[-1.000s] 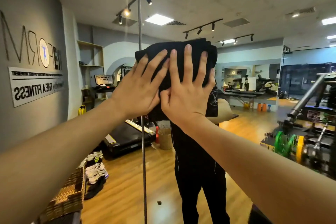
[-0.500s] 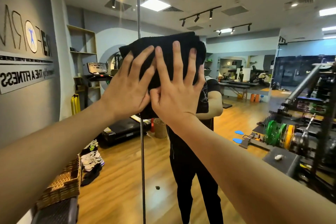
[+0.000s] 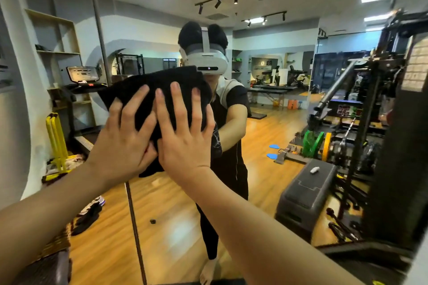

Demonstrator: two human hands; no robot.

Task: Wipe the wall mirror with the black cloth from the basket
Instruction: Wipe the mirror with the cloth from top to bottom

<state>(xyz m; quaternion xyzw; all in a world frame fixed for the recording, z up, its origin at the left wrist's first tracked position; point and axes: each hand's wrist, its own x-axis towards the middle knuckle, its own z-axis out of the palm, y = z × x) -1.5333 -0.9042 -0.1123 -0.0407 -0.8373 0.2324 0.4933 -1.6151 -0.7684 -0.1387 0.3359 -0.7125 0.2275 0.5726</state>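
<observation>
gym floor and machines fill the wall mirror, whose vertical seam runs down its left part. black cloth lies flat against the glass just right of that seam, bunched and folded. left hand and right hand press on the cloth side by side, thumbs touching, fingers straight and spread, neither grip clenched. beyond the cloth the glass reflects a person in a white headset. woven basket sits at the lower left, below the cloth.
</observation>
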